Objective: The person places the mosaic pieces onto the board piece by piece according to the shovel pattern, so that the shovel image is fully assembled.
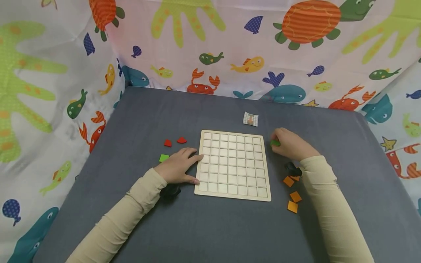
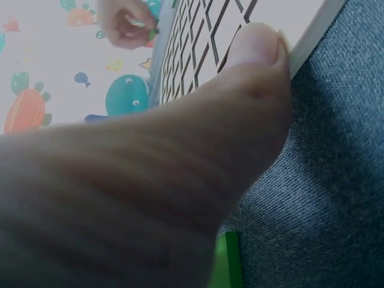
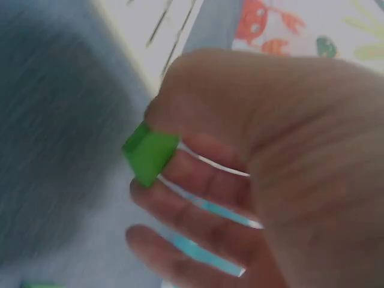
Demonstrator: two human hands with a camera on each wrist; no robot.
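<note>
A pale wooden grid board (image 1: 232,165) lies flat on the grey cloth. My left hand (image 1: 179,166) rests at its left edge with spread fingers, and in the left wrist view the thumb (image 2: 258,51) lies over the rim. Just off the board's right side, my right hand (image 1: 292,143) pinches a small green tile (image 3: 150,155) between thumb and fingers. Another green tile (image 1: 163,157) lies beside the left hand. Past its fingers are two red pieces, one (image 1: 167,143) nearer the hand's left and one (image 1: 181,140) closer to the board.
Several orange tiles (image 1: 292,206) lie right of the board, some close under the right wrist. Behind the board sits a small printed paper card (image 1: 250,119). A curtain with sea animals (image 1: 210,44) hangs along the back and sides of the grey table (image 1: 210,230).
</note>
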